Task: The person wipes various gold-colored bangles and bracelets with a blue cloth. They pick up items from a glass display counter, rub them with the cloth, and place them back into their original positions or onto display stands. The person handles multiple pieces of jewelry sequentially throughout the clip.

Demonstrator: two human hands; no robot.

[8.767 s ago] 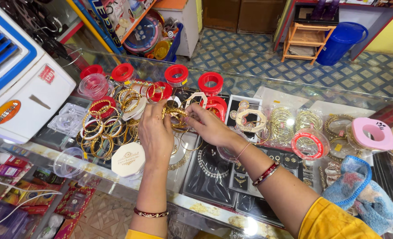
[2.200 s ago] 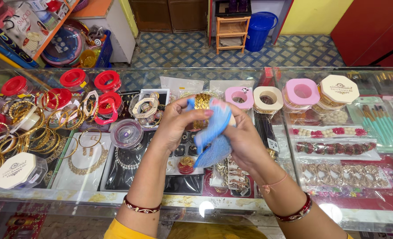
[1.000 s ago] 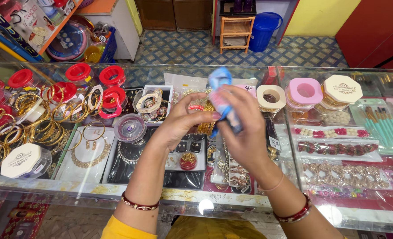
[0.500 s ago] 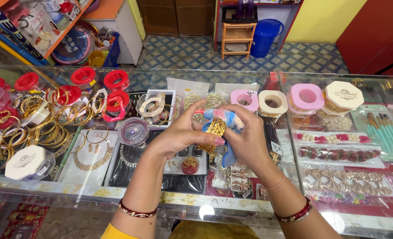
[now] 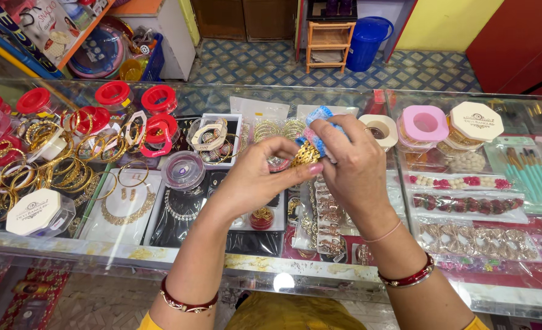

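My left hand (image 5: 256,177) and my right hand (image 5: 347,168) meet above the middle of the glass counter (image 5: 179,260). Between them is a stack of gold bangles (image 5: 306,154), pinched by the left fingers and thumb. My right hand presses a blue cloth (image 5: 317,131) against the bangles and wraps around them. A red bangle sits on each of my wrists.
Loose gold bangles (image 5: 69,174) and red-lidded round boxes (image 5: 112,95) crowd the counter's left. A clear lidded box (image 5: 183,170) stands near my left hand. Pink (image 5: 425,124) and white (image 5: 476,121) round boxes stand at right, brushes (image 5: 527,174) beyond. Necklaces and hair clips lie under the glass.
The blue cloth went from spread open to bunched against the bangles. My hands shifted slightly to the right and the right hand turned over the stack.
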